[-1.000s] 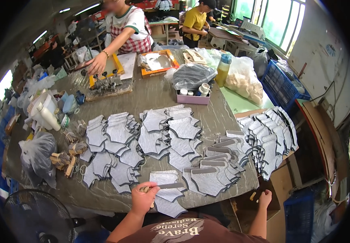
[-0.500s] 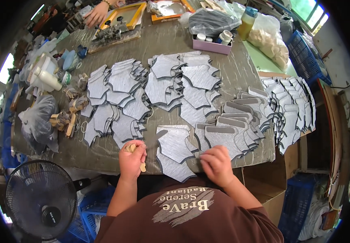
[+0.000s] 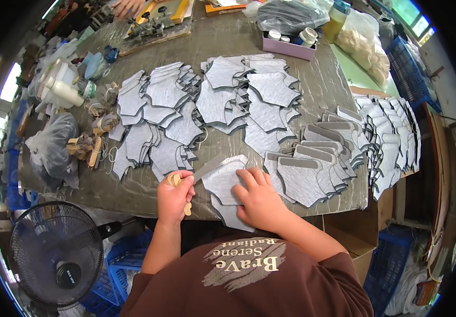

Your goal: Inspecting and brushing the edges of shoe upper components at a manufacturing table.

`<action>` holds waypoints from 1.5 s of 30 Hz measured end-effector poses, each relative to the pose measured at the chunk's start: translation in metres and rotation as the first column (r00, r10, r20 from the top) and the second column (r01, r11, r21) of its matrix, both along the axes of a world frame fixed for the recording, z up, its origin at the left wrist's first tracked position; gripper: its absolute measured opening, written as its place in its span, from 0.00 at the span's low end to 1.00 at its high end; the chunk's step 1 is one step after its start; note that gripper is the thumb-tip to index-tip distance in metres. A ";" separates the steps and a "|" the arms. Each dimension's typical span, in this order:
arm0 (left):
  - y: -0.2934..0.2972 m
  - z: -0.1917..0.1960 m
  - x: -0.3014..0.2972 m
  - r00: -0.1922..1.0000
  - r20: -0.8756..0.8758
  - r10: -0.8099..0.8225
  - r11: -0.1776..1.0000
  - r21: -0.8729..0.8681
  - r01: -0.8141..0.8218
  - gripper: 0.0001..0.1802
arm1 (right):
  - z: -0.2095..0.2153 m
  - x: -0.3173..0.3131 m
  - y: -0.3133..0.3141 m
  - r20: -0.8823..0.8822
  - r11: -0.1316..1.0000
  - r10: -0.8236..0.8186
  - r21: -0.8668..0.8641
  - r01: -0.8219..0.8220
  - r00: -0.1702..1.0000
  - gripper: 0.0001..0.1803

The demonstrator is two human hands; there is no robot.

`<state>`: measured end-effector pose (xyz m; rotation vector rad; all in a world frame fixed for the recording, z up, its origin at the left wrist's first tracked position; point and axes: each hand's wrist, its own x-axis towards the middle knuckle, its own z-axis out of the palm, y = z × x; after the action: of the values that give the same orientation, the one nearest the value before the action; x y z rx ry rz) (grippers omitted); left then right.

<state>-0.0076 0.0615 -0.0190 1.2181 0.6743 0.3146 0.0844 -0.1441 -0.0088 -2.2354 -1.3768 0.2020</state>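
My left hand is closed around a small bundle of flat wooden sticks, their rounded ends showing above and below the fingers. A narrow grey strip slants up from beside its fingertips; whether the fingers hold it cannot be told. My right hand lies palm down with fingers spread on a light-grey cut piece with a notched outline. A second such piece lies partly under it at the table's near edge. To the right, overlapping grey pieces with dark strips fan out.
Several stacks of grey cut pieces cover the table's middle. Bundled sticks and a plastic bag lie at left, above a black fan. A purple box of jars stands at the back. Another person's hand shows at the top.
My right hand has moved left from the fanned pieces' edge onto the front grey piece. The narrow grey strip now reaches farther out beside my left hand. The view has shifted slightly.
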 end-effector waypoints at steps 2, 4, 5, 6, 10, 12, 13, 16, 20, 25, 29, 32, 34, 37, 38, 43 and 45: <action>0.008 -0.003 -0.005 0.999 -0.035 -0.028 1.000 0.011 0.028 0.03 | 0.004 0.003 -0.004 -0.012 0.999 0.042 0.034 -0.042 0.999 0.19; 0.010 -0.001 -0.005 0.994 -0.078 -0.070 0.996 0.044 0.074 0.03 | 0.008 0.004 -0.004 -0.030 0.992 0.043 0.120 -0.039 0.999 0.19; 0.009 0.000 -0.003 0.994 -0.079 -0.069 0.996 0.043 0.073 0.03 | 0.003 0.004 -0.002 -0.032 0.992 0.044 0.118 -0.039 0.999 0.19; 0.007 0.000 0.001 0.984 -0.134 -0.117 0.985 0.114 0.132 0.03 | -0.007 0.003 0.000 0.000 0.987 0.012 0.162 -0.012 1.000 0.18; 0.002 0.005 0.011 0.952 -0.232 -0.199 0.947 0.204 0.248 0.03 | -0.019 0.003 0.008 0.049 0.983 -0.047 0.179 0.038 0.998 0.14; 0.002 0.005 0.011 0.950 -0.241 -0.201 0.947 0.201 0.251 0.03 | -0.019 0.004 0.008 0.055 0.984 -0.045 0.174 0.035 0.997 0.13; 0.002 0.005 0.012 0.946 -0.248 -0.206 0.946 0.198 0.258 0.03 | -0.020 0.004 0.009 0.059 0.985 -0.043 0.167 0.033 0.997 0.12; 0.000 0.007 0.014 0.939 -0.285 -0.194 0.942 0.212 0.259 0.02 | -0.020 0.003 0.011 0.069 0.987 -0.052 0.157 0.040 0.996 0.11; -0.003 0.010 0.017 0.934 -0.303 -0.191 0.937 0.227 0.265 0.02 | -0.021 0.002 0.010 0.070 0.984 -0.077 0.163 0.065 0.995 0.11; -0.002 0.007 0.018 0.936 -0.298 -0.190 0.937 0.229 0.263 0.02 | -0.021 0.001 0.010 0.066 0.986 -0.085 0.150 0.074 0.994 0.11; 0.002 0.006 0.016 0.949 -0.269 -0.165 0.954 0.202 0.223 0.02 | -0.022 0.001 0.010 0.079 0.986 -0.084 0.149 0.071 0.993 0.10; 0.001 0.007 0.016 0.947 -0.259 -0.191 0.949 0.196 0.245 0.02 | -0.023 0.001 0.010 0.078 0.987 -0.085 0.141 0.073 0.993 0.10; 0.000 0.006 0.018 0.937 -0.291 -0.192 0.945 0.202 0.257 0.03 | -0.023 0.000 0.011 0.060 0.986 -0.094 0.140 0.084 0.994 0.10; -0.001 0.005 0.019 0.935 -0.292 -0.201 0.941 0.207 0.268 0.03 | -0.025 0.000 0.011 0.064 0.983 -0.099 0.159 0.088 0.993 0.10; -0.001 0.005 0.018 0.934 -0.298 -0.199 0.940 0.210 0.268 0.03 | -0.025 0.000 0.011 0.063 0.984 -0.096 0.158 0.085 0.993 0.10; 0.000 0.005 0.019 0.933 -0.301 -0.195 0.939 0.219 0.266 0.03 | -0.026 0.000 0.011 0.072 0.981 -0.098 0.176 0.084 0.993 0.10; 0.000 0.005 0.019 0.931 -0.307 -0.198 0.936 0.223 0.273 0.03 | -0.025 0.000 0.010 0.081 0.982 -0.100 0.166 0.086 0.992 0.10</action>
<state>0.0119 0.0619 -0.0139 1.6026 0.7338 0.0254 0.0847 -0.1338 -0.0342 -2.1892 -1.2814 -0.0420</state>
